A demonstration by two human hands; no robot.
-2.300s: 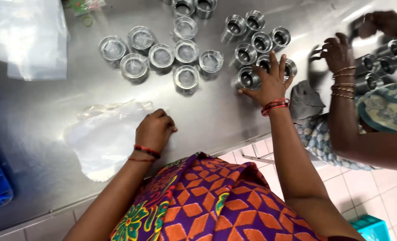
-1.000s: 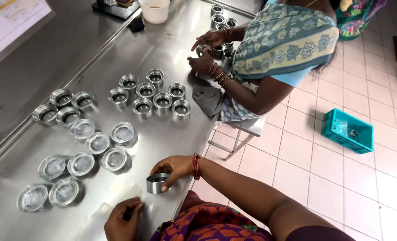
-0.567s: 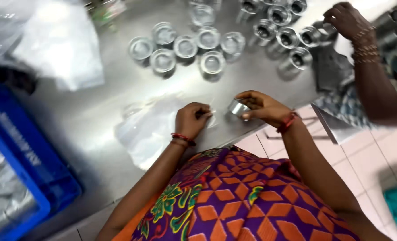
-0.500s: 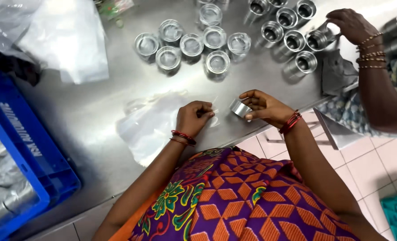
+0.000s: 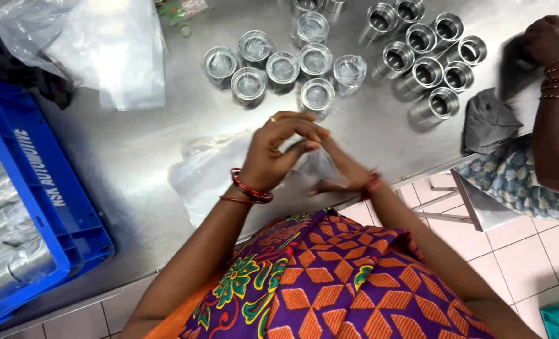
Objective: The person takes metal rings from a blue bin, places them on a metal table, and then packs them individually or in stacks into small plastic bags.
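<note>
Near the table edge, just in front of the person's patterned top, both hands meet over a clear plastic bag (image 5: 213, 172) lying flat on the steel table (image 5: 135, 144). Left hand (image 5: 278, 150), red bangles at the wrist, is raised with fingers curled and pinched together on thin clear plastic film (image 5: 317, 164) bunched between the two hands. Right hand (image 5: 342, 176) sits lower and partly hidden behind the left and the film; fingers look curled into the plastic, but whether it grips anything solid inside cannot be told. No metal part visible in either hand; film blurs what is there. Bag spreads out to the left of the hands, touching the left wrist area. Further up the table, well apart from the hands, a cluster of plastic-wrapped metal cylinders (image 5: 282, 66) stands upright, nearest one just beyond the left fingertips. To the right of that, a group of bare metal cylinders (image 5: 427, 53), open tops up. Another person's hand (image 5: 546, 41) with thin bangles rests at the far right by those bare ones, next to a grey cloth (image 5: 488, 122). Blue crate (image 5: 37, 207) at the left edge holds more wrapped parts. Loose pile of clear bags (image 5: 97, 47) at top left.
</note>
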